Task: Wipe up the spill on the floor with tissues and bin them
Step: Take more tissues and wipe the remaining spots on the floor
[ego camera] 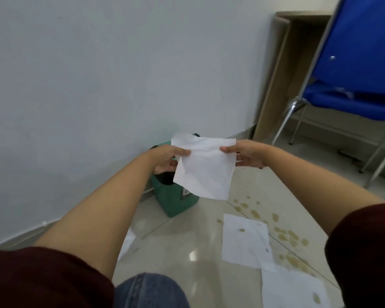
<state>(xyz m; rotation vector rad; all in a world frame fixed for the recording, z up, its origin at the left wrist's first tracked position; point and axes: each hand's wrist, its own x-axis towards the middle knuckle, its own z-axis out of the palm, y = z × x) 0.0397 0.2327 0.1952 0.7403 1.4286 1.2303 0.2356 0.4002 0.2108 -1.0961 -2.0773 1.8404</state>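
Note:
I hold a white tissue (203, 167) spread out in the air above the floor. My left hand (167, 158) pinches its upper left edge and my right hand (247, 155) pinches its upper right edge. Behind and below the tissue stands a green bin (176, 201) against the wall, its opening partly hidden by my left hand and the tissue. Yellowish spill drops (287, 234) dot the tiled floor at the lower right. Two tissues lie flat on the spill: one (246, 241) with a small wet spot, another (291, 290) nearer to me.
A blue chair (353, 85) with metal legs stands at the right, in front of a beige desk panel (273, 85). A grey wall (98, 85) fills the left. My knee in jeans (151, 292) is at the bottom. A white scrap (127, 241) lies under my left forearm.

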